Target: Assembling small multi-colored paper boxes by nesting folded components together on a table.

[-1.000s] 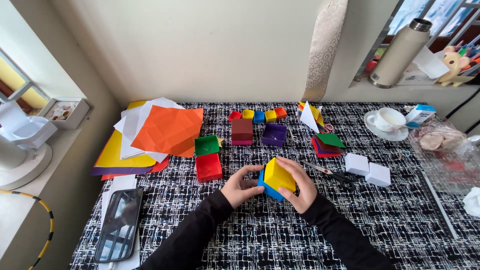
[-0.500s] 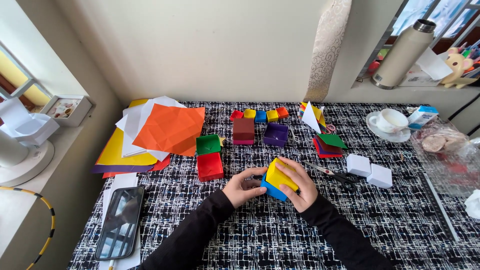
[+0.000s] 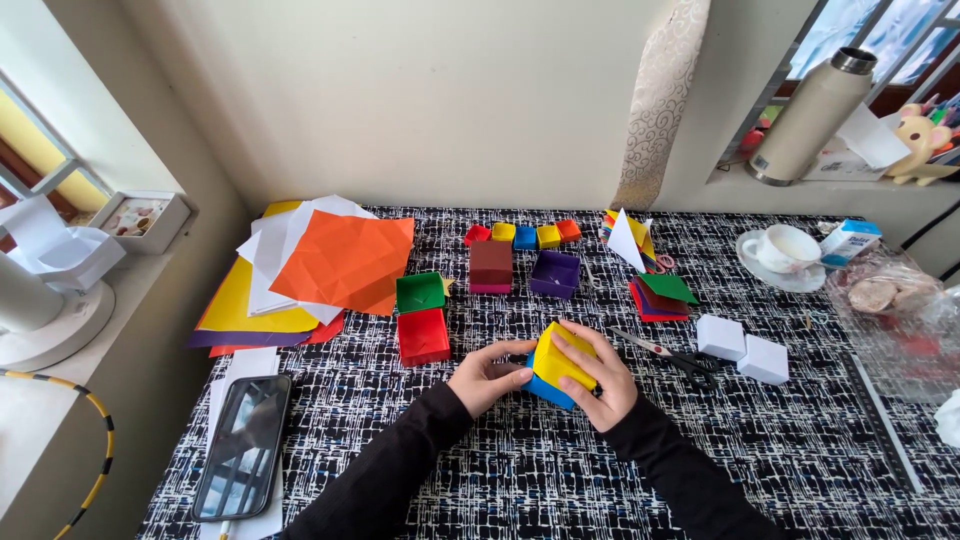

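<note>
At the lower middle of the frame, my 2 hands close around a yellow paper box (image 3: 562, 357) tilted over a blue box (image 3: 548, 390) on the counter (image 3: 800, 450). My right hand (image 3: 600, 375) wraps the yellow box from above and the side; my left hand (image 3: 487, 375) grips its left edge. I judge the fitting step under way: the next move calls for squaring both boxes. Scissors (image 3: 668, 353) lie just right, a red box (image 3: 423, 336) left.

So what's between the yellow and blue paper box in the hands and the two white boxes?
A pair of scissors lies on the patterned cloth between the yellow and blue box and the white boxes, as the head view shows.
</note>
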